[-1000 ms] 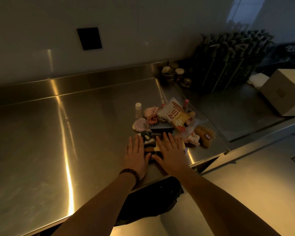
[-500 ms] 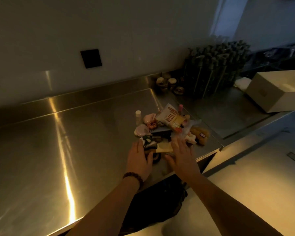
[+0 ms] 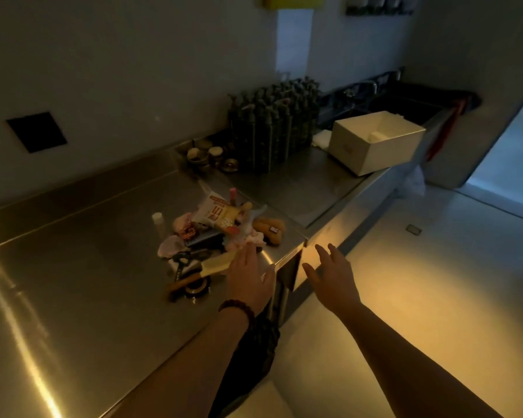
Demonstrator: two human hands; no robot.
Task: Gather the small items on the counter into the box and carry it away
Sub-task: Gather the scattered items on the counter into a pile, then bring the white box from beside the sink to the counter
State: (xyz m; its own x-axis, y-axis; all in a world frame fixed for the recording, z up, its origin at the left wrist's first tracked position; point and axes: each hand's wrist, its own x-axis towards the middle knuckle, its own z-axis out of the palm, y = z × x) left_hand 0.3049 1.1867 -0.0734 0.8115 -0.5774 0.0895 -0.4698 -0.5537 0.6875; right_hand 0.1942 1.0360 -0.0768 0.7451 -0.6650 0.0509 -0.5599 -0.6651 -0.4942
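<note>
Nearest the camera, two bare forearms reach forward over the front edge of the steel worktop (image 3: 82, 267). The left hand (image 3: 249, 277), a dark bead bracelet (image 3: 237, 309) on its wrist, lies palm down with straight fingers at the worktop's front corner, its fingertips at the near edge of the pile of small items (image 3: 221, 233); it grips nothing, and whether it touches the pile cannot be told. The right hand (image 3: 334, 276) hangs in the air just off the corner, over the floor (image 3: 420, 282), fingers spread and empty.

The pile of small items sits on the worktop just beyond the left hand, close to the corner. On the pile's near side lie a dark ring-shaped thing (image 3: 195, 288) and a pale flat slab (image 3: 215, 263). In the middle are pink soft pieces and a dark flat thing, too dim to name. A small white-capped bottle (image 3: 157, 221) stands upright on the pile's left side, apart from it. A white and red snack packet (image 3: 216, 212) lies on top at the far side, and a brown plush toy (image 3: 269, 230) lies on the pile's right side.

Beyond the pile, a few small jars (image 3: 209, 156) stand against the wall, with a dense block of dark pump bottles (image 3: 272, 122) beside them. Farther right of the bottles, well apart from the pile, the open white box (image 3: 375, 143) rests on the lower section of worktop, one corner reaching over the front edge, with a pale thing inside.
</note>
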